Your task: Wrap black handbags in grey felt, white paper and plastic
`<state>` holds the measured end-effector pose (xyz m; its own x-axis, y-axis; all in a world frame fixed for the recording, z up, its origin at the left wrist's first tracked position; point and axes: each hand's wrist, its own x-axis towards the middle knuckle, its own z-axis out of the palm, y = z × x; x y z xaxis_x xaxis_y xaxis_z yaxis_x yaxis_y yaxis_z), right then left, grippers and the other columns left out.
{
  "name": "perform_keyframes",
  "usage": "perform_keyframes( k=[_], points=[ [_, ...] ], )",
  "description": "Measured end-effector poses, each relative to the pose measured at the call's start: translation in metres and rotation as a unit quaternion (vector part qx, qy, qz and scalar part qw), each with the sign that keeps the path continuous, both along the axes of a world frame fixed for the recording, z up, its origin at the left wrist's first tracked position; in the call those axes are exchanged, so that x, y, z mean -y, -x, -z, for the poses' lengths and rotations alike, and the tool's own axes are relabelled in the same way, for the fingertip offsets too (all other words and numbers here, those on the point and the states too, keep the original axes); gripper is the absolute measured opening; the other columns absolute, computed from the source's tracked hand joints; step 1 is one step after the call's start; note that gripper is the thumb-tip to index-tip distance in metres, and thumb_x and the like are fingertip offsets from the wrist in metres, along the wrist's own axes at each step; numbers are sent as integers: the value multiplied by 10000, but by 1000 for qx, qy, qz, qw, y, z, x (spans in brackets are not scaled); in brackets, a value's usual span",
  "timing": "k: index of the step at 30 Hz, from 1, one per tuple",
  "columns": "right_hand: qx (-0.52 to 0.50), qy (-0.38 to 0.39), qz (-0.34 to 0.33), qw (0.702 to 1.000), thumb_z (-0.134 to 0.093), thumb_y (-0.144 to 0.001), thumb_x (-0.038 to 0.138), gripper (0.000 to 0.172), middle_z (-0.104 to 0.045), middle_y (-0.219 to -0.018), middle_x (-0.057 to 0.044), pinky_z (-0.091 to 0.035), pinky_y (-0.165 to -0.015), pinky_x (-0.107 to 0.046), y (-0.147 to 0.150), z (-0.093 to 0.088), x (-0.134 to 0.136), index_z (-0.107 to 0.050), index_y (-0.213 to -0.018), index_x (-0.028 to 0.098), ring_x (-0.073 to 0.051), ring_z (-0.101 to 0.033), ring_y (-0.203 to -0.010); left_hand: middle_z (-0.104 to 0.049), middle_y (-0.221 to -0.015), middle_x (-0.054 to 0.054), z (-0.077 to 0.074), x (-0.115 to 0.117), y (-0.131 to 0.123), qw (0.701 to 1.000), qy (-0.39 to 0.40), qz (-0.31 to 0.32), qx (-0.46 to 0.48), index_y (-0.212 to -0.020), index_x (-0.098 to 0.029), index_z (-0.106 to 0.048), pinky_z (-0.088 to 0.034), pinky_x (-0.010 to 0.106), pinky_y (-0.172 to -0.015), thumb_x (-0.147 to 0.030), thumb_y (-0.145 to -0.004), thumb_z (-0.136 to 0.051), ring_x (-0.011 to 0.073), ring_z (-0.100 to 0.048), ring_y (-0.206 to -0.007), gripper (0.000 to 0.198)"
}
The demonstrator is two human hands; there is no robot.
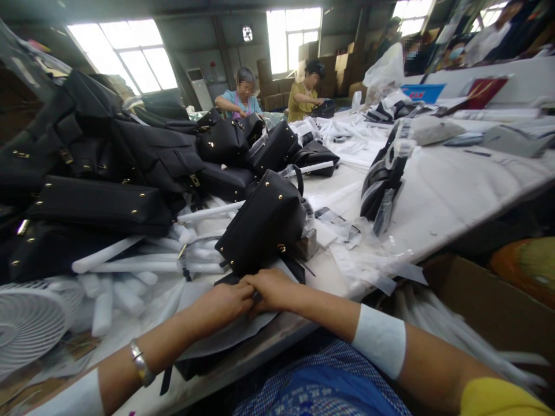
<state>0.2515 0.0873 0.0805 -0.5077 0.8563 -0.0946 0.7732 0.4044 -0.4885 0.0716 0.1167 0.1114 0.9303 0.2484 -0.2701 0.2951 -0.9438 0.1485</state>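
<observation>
My left hand (233, 301) and my right hand (272, 289) meet at the table's near edge, fingers curled and pressed together. What they pinch is hidden behind the fingers; black material shows just past them. Directly beyond lies a black handbag (264, 222) tipped on its side, its base with small gold studs turned toward me. A sheet of white paper (243, 335) spreads beneath my hands and hangs over the edge. A dark block (307, 245) sits against the bag's right side.
Black bags (108, 205) are heaped on the left. White foam tubes (125, 263) lie before them, near a white fan (30, 323). Another black bag (381, 185) stands to the right. A cardboard box (481, 300) holds tubes below the table. Two people sit across it; others are farther right.
</observation>
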Motion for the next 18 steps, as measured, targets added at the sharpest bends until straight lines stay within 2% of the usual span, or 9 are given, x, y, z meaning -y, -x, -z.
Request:
perform_keyframes(
  k=[4, 8, 12, 15, 18],
  points=[
    [-9, -3, -1, 1000, -793, -691, 515, 620, -741, -1056, -59, -448, -685, -301, 0, 3, -1, -621, -1232, 266, -300, -689, -944, -629, -1043, 90, 9, 0, 4, 1000, 2, 8, 3, -1010, -168, -652, -503, 311, -804, -45, -889, -469, 226, -603, -968, 251],
    [-19, -9, -12, 1000, -784, -692, 539, 609, -741, -1033, -72, -439, -675, -301, -1, 6, -2, -628, -1204, 248, -310, -684, -948, -609, -1031, 59, 17, -3, 12, 999, 37, -12, 24, -1003, -191, -624, -492, 297, -836, -76, -930, -441, 198, -605, -945, 228],
    [-23, -7, -20, 1000, -795, -688, 532, 570, -741, -1003, -79, -433, -659, -291, -3, 7, -3, -644, -1136, 215, -306, -687, -924, -599, -1128, 26, 15, -6, 22, 994, 95, -42, 46, -1046, -250, -616, -478, 254, -827, -109, -960, -422, 169, -613, -967, 255],
    [-29, 0, -20, 999, -804, -696, 499, 567, -738, -1051, -66, -443, -682, -290, -3, 9, -4, -631, -1166, 231, -297, -684, -956, -598, -1240, 1, 12, -7, 35, 985, 148, -61, 59, -1084, -293, -622, -465, 239, -880, -115, -957, -420, 155, -616, -1037, 298],
    [-46, 10, -19, 999, -818, -692, 455, 570, -735, -1113, -15, -458, -729, -292, -2, 11, -4, -620, -1195, 274, -282, -672, -1018, -580, -1326, 7, 14, -5, 49, 972, 178, -121, 89, -995, -265, -642, -471, 253, -892, -138, -945, -436, 164, -626, -1050, 248]
  ],
)
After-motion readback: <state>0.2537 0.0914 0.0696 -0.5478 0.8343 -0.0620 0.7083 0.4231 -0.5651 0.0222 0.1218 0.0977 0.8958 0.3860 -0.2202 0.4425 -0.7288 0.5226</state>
